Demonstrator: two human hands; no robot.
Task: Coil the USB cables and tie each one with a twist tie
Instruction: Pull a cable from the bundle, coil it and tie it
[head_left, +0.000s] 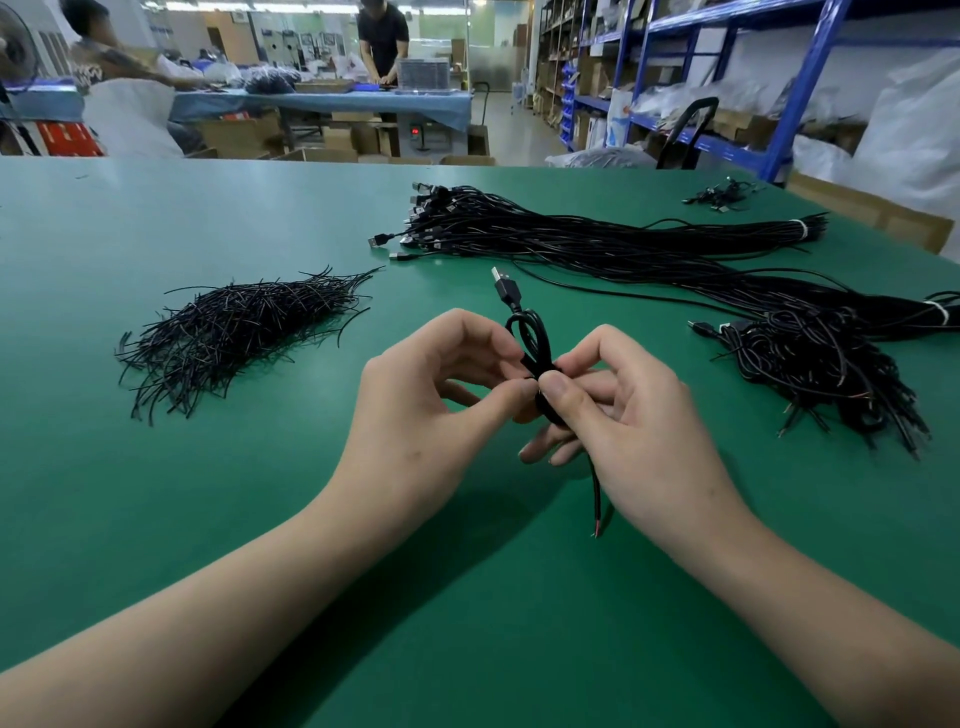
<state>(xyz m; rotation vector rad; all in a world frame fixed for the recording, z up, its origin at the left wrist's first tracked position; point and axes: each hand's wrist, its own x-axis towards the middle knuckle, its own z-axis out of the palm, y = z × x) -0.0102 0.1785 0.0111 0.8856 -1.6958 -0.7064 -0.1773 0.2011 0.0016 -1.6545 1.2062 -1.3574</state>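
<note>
1. Left grip (415, 395): closed. Thumb and forefinger pinch the waist of the cable (535, 338) from the left; the other fingers curl loosely behind.
2. Right grip (623, 410): closed. The thumb tip presses the same waist from the right, meeting the left thumb, and the lower fingers curl under the coil.
3. Cable: thin, black and round, folded into a narrow coil. It is held between both grips above the desk (156, 519), near its middle. A loop rises above the fingers.
4. Plug (505, 285): flat metal USB tip on a black moulded body, sticking up above the loop.
5. Cable tail (597, 499): hangs straight down below the right grip and ends in bare wire, one strand red.
6. Twist tie on the coil: cannot be told apart from the black cable.
7. Twist ties (244, 338): loose heap of short, thin black strands, left of the grips, well apart.
8. Cable bundles (597, 234): long straight sheaves bound with white bands, plugs fanned at the far end, beyond the grips.
9. Tangled cables (821, 374): black heap to the right with bare wire ends.
10. Desk: flat matte green mat.
</note>
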